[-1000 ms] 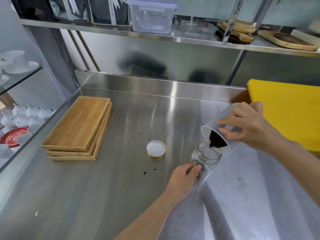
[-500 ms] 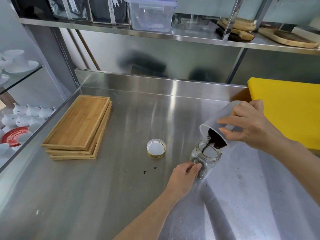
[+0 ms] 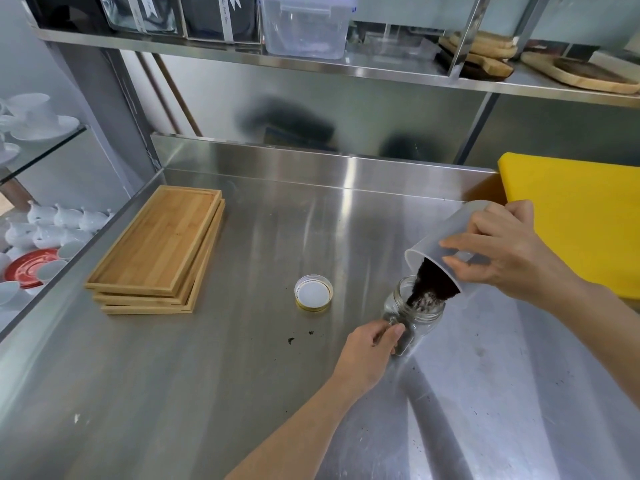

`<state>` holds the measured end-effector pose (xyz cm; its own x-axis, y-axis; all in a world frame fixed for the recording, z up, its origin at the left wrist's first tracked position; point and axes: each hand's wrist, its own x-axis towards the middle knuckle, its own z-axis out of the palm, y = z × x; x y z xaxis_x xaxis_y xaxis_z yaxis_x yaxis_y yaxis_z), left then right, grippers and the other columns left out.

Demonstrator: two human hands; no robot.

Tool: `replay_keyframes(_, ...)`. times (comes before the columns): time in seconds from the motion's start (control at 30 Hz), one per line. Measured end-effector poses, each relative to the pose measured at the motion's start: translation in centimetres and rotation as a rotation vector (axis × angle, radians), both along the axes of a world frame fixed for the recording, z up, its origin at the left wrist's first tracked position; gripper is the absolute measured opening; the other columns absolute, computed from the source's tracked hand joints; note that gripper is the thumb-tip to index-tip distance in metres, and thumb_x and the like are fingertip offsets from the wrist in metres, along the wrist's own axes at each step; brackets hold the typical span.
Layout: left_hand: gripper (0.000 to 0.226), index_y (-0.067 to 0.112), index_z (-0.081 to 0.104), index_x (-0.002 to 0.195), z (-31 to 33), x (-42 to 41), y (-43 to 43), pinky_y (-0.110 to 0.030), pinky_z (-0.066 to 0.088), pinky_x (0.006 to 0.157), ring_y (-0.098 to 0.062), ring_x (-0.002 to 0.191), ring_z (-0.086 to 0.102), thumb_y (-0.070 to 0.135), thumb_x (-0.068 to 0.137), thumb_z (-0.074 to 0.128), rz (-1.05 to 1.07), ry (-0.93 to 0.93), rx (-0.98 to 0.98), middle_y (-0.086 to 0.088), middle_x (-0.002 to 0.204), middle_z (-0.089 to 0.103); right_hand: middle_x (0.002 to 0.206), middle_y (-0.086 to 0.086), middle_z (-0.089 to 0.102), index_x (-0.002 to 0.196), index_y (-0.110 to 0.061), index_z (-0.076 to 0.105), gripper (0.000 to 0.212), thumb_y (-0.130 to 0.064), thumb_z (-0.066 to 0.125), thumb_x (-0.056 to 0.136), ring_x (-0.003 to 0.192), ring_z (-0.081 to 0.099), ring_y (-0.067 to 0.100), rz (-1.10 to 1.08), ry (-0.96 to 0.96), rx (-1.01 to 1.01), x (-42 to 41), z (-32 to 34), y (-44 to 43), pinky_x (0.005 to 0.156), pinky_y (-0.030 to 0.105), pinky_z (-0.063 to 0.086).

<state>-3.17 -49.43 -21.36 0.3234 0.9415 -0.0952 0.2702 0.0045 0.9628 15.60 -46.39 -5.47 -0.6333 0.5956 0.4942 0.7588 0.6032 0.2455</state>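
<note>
Left hand (image 3: 369,348): fingers and thumb curl round the near side of the jar (image 3: 424,318), low down, holding it upright on the counter (image 3: 207,375).
Right hand (image 3: 509,258): wraps the cup (image 3: 446,233), fingers spread across its upper wall, tipping it steeply with its mouth down to the left.
Jar: clear glass, round, threaded neck, mouth open; it stands in the counter's right half, directly under the cup's rim.
Cup: pale, matte, translucent plastic, a smooth cylinder; its lower lip sits just above the jar's mouth.
Grounds (image 3: 433,278): dark, coarse and crumbly, spilling from the cup into the jar.
Lid (image 3: 313,292): round, gold rim, white inside facing up, lying flat near the jar on its left.
Crumbs (image 3: 301,336): a few dark specks between the lid and the left hand.
Counter: brushed steel, reflective, with a raised back edge; bare metal lies wide in front and left of the jar.
Trays (image 3: 159,251): three flat rectangular bamboo pieces stacked by the left edge, well apart from the jar.
Board (image 3: 581,220): thick, yellow and smooth, close behind the right hand.
</note>
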Motion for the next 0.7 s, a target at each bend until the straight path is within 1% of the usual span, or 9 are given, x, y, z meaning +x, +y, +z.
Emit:
replay_keyframes(0.07,0.036,0.024,0.045,0.058,-0.1,0.0,-0.1,-0.026,0.034,0.062,-0.012,0.062,0.044,0.042,0.090,0.048,0.000,-0.008,-0.002,0.004,0.063,0.049,0.084,-0.002,0.037,0.079,-0.006,0.069,0.015,-0.017,0.067,0.070,0.078,0.036,0.020,-0.011,0.041,-0.013,-0.1,0.1,-0.1,0.071,0.034,0.022)
replay_keyframes(0.13,0.036,0.024,0.046,0.058,-0.1,0.0,-0.1,-0.026,0.034,0.062,-0.012,0.062,0.043,0.042,0.089,0.048,-0.004,-0.017,-0.009,0.003,0.063,0.049,0.083,-0.004,0.032,0.080,-0.005,0.070,0.015,-0.015,0.068,0.069,0.076,0.035,0.019,-0.021,0.060,-0.012,-0.2,0.3,-0.1,0.072,0.034,0.022)
replay_keyframes(0.27,0.036,0.023,0.047,0.060,-0.1,0.0,0.0,-0.026,0.034,0.061,-0.012,0.062,0.043,0.042,0.091,0.048,-0.009,-0.009,-0.012,0.003,0.064,0.050,0.084,-0.004,0.032,0.080,-0.004,0.070,0.018,-0.020,0.064,0.073,0.076,0.035,0.019,-0.005,0.059,-0.011,-0.4,0.8,-0.3,0.079,0.027,0.017)
replay_keyframes(0.33,0.036,0.023,0.047,0.060,-0.1,0.0,0.0,-0.026,0.035,0.062,-0.012,0.062,0.043,0.043,0.090,0.048,-0.012,-0.013,-0.019,0.004,0.064,0.050,0.084,-0.003,0.032,0.081,-0.004,0.070,0.018,-0.019,0.065,0.073,0.076,0.035,0.020,0.004,0.040,0.001,-0.3,1.1,-0.4,0.077,0.030,0.019)
replay_keyframes(0.4,0.036,0.022,0.049,0.061,-0.1,0.0,0.0,-0.027,0.035,0.063,-0.013,0.063,0.044,0.044,0.089,0.047,-0.011,-0.014,-0.020,0.002,0.064,0.051,0.084,-0.002,0.031,0.083,-0.005,0.069,0.019,-0.021,0.061,0.076,0.076,0.035,0.020,0.020,0.013,0.004,-0.2,1.4,-0.3,0.075,0.032,0.020)
replay_keyframes(0.43,0.037,0.019,0.050,0.063,-0.1,0.0,0.0,-0.028,0.035,0.063,-0.013,0.063,0.044,0.044,0.089,0.047,-0.011,-0.011,-0.017,0.000,0.065,0.051,0.085,-0.001,0.031,0.084,-0.006,0.067,0.016,-0.019,0.063,0.075,0.077,0.035,0.021,0.031,-0.022,0.003,-0.1,1.4,-0.2,0.074,0.033,0.020)
replay_keyframes(0.53,0.039,0.013,0.052,0.067,-0.2,-0.1,0.0,-0.028,0.034,0.062,-0.013,0.063,0.042,0.044,0.091,0.047,-0.020,0.010,-0.004,-0.002,0.067,0.051,0.086,0.001,0.031,0.085,-0.006,0.067,0.019,-0.011,0.069,0.067,0.078,0.035,0.021,0.039,-0.084,0.011,0.0,0.9,-0.3,0.074,0.035,0.022)
replay_keyframes(0.6,0.038,0.015,0.051,0.066,-0.1,-0.1,0.0,-0.027,0.034,0.062,-0.013,0.063,0.043,0.043,0.091,0.047,-0.022,0.013,-0.002,-0.001,0.067,0.051,0.085,0.001,0.031,0.082,-0.005,0.069,0.015,-0.016,0.062,0.074,0.076,0.034,0.021,0.036,-0.035,0.026,-0.1,1.0,-0.5,0.076,0.033,0.021)
replay_keyframes(0.7,0.039,0.016,0.050,0.063,0.0,-0.1,0.1,-0.026,0.033,0.061,-0.013,0.063,0.042,0.042,0.092,0.047,-0.022,0.010,-0.009,-0.001,0.067,0.050,0.084,0.000,0.031,0.081,-0.005,0.069,0.022,-0.021,0.055,0.075,0.075,0.034,0.020,0.038,-0.017,0.022,-0.2,1.2,-0.5,0.071,0.035,0.021)
